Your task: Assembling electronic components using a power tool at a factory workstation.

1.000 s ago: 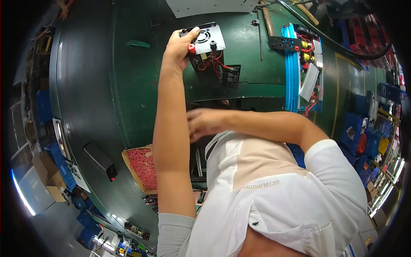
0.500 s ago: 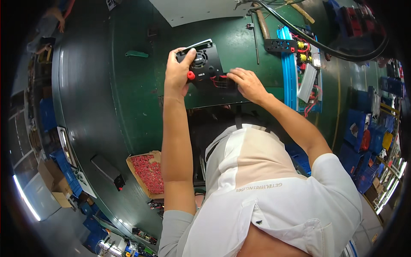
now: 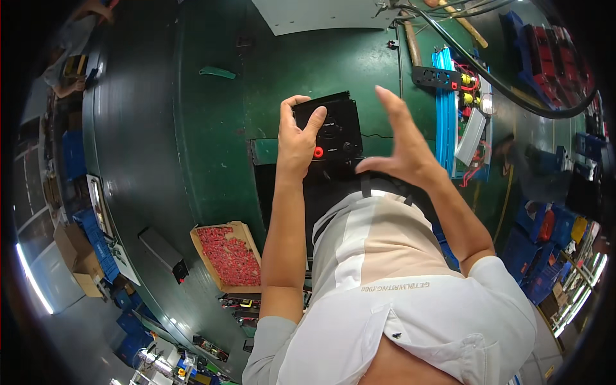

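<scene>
In my left hand point(image 3: 296, 142) is a black metal case point(image 3: 341, 122) with a panel that bears a round fan grille, a red terminal point(image 3: 318, 152) and a black terminal point(image 3: 348, 147). The thumb presses on the panel face while the fingers wrap behind the far left edge. To the right of the case, apart from it, my right hand point(image 3: 410, 147) is raised with thumb and fingers spread and nothing in it. What lies behind the case is hidden.
A cardboard tray point(image 3: 248, 232) of small red parts lies lower left, near a long black case point(image 3: 162, 252). On the right, a blue housing point(image 3: 444, 119) holds circuit boards beside a black fan panel point(image 3: 436, 77). A thick cable point(image 3: 494, 81) arcs over. Another person point(image 3: 67, 83) is upper left.
The black case has moved nearer to me and right, and its panel has turned more upright. My right hand has come off its right side and opened. Red wires seen there before no longer show.
</scene>
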Motion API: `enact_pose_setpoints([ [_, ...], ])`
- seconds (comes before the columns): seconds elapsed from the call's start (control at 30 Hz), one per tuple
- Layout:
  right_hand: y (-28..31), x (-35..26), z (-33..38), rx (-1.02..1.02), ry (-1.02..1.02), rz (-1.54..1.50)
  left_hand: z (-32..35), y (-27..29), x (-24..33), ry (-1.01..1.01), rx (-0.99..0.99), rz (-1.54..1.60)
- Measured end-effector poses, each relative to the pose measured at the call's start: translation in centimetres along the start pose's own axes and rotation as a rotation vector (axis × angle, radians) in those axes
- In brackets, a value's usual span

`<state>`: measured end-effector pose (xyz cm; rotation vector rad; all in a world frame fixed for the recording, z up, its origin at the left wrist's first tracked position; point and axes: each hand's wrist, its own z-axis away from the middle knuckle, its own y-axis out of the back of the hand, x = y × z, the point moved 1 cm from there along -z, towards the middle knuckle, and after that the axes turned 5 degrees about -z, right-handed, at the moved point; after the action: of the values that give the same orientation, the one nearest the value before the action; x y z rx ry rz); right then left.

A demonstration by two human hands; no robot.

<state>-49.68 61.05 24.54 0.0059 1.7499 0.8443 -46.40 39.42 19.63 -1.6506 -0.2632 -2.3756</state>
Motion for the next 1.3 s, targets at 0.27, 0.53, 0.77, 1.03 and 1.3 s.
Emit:
enact_pose_setpoints([
  [0.27,-5.1,1.9,-2.2,-0.095,0.023,0.180,-0.5,-1.2,-0.4,0.064,-0.022,0.232],
  [0.53,-4.3,2.6,-4.4,-0.112,0.074,0.144,-1.5,-1.4,-0.5,0.062,0.076,0.192],
  [0.77,-4.8,2.1,-4.5,-0.028,0.108,0.219,-1.8,-1.5,0.5,0.124,0.075,0.202],
  [1.03,-4.8,2.9,-5.0,-0.063,0.039,0.141,-1.9,-1.3,1.0,0.187,0.078,0.141],
  [1.3,-5.3,2.7,-5.0,-0.056,-0.022,0.146,-2.7,-0.9,-0.3,0.132,0.078,0.110],
])
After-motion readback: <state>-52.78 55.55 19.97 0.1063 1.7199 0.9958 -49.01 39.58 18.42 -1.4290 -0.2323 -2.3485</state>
